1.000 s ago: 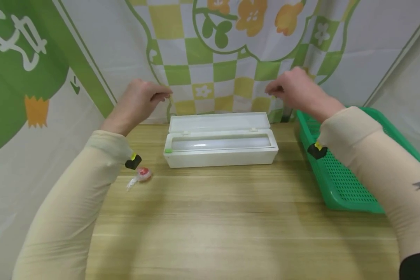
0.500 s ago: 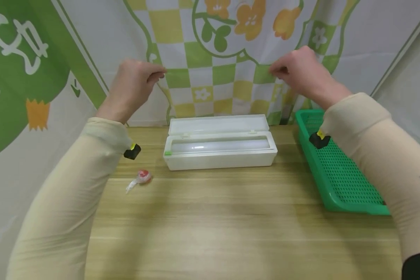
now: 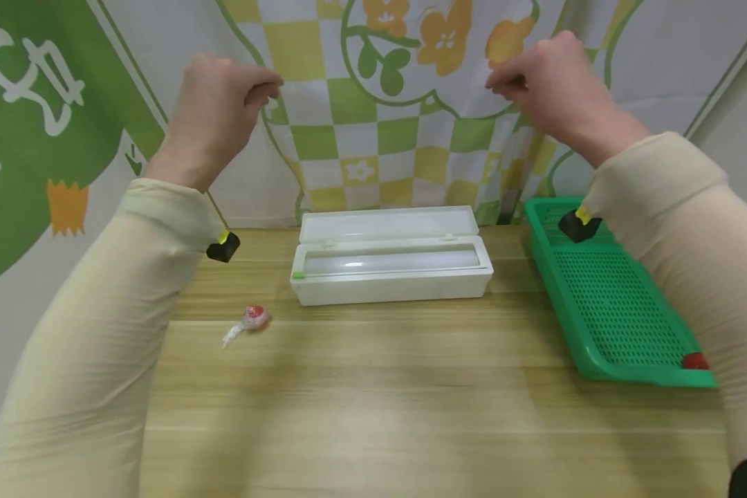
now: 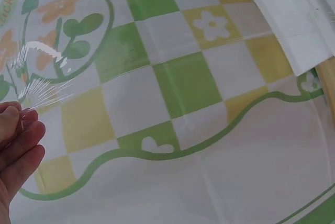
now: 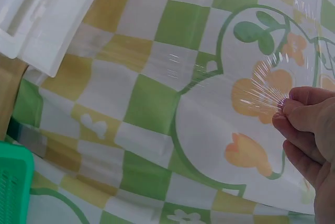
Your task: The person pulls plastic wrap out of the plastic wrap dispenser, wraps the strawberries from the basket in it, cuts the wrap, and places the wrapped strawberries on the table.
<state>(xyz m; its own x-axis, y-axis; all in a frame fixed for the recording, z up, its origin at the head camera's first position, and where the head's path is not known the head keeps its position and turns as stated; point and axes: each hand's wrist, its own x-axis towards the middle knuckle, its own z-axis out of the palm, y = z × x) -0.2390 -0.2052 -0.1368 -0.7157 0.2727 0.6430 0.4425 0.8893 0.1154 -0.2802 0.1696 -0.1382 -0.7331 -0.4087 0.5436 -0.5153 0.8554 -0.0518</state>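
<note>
A clear sheet of cling film (image 4: 44,85) shows as bright creases fanning out from the fingertips in both wrist views. My left hand (image 3: 214,111) pinches one corner between thumb and fingers, raised at the left. At the right, my right hand (image 3: 560,97) pinches another corner at about the same height. Below and between them on the table stands a white cling film dispenser (image 3: 392,289), its lid (image 3: 389,225) tipped back. A pale roll (image 3: 392,262) lies inside, and a small green slider (image 3: 298,275) sits at its left end. The film's lower part is too transparent to trace.
Left of the dispenser lies a small red thing (image 3: 256,317) in clear wrap with a twisted tail. A green plastic basket (image 3: 588,353) stands at the right, partly behind my right sleeve, with a red item (image 3: 695,361) inside. A patterned curtain (image 3: 398,138) hangs behind the table (image 3: 373,394).
Both hands have risen, moving slightly apart, still pinching the film. The dispenser and the wrapped red thing stay where they were. The red item in the basket has come out from behind the sleeve.
</note>
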